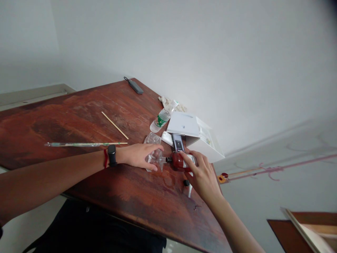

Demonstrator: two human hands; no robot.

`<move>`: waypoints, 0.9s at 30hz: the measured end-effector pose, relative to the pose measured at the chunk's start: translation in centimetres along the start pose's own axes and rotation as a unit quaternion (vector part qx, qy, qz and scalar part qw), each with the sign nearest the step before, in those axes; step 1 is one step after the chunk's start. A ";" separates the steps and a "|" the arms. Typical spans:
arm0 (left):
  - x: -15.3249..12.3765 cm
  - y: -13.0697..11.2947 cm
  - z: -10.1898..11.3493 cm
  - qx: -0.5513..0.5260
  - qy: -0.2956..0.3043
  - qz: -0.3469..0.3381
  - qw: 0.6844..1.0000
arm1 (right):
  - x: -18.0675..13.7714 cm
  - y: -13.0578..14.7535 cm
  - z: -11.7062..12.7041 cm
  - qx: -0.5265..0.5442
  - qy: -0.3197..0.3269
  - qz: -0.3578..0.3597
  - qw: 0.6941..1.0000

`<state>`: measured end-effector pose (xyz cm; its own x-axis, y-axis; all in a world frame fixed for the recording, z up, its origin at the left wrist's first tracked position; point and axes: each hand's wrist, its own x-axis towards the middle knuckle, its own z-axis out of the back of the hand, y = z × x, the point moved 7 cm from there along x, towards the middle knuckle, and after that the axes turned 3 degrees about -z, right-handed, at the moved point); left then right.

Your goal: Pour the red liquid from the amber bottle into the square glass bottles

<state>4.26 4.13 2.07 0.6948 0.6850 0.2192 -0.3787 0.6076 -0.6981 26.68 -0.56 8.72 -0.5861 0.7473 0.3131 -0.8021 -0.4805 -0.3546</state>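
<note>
My left hand [140,156] is closed around a clear plastic container [159,157] with a flared, funnel-like end; its exact shape is partly hidden by my fingers. A reddish-brown bottle [177,161] with a pale label lies sideways in my right hand [201,170]. Its dark uncapped neck points left and meets or nearly meets the flared end. Below the bottle a small black cap [186,182] rests on the table beside a white slim piece [190,190]. Another clear plastic piece [153,138] lies just beyond my left fingers.
Behind my hands stand a green-labelled water bottle [160,120], an open white box [184,123], a white rounded object [167,138] and a phone-like device [178,143]. Left lie a chopstick [114,125] and a wrapped chopstick pack [79,144]. A grey case [135,86] sits at the table's [118,196] far corner.
</note>
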 end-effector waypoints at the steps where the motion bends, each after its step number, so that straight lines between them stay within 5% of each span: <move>1: 0.0 0.0 0.0 -0.001 0.001 0.000 1.000 | 0.0 0.0 0.0 0.000 0.000 -0.001 1.000; 27: 0.0 -0.3 0.1 0.012 0.002 -0.003 1.000 | 0.1 0.3 0.4 -0.011 -0.005 0.006 1.000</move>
<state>4.29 4.01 2.34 0.7004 0.6788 0.2206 -0.3883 0.6218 -0.6801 26.32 -0.78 8.98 -0.5963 0.7369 0.3186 -0.7929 -0.4785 -0.3772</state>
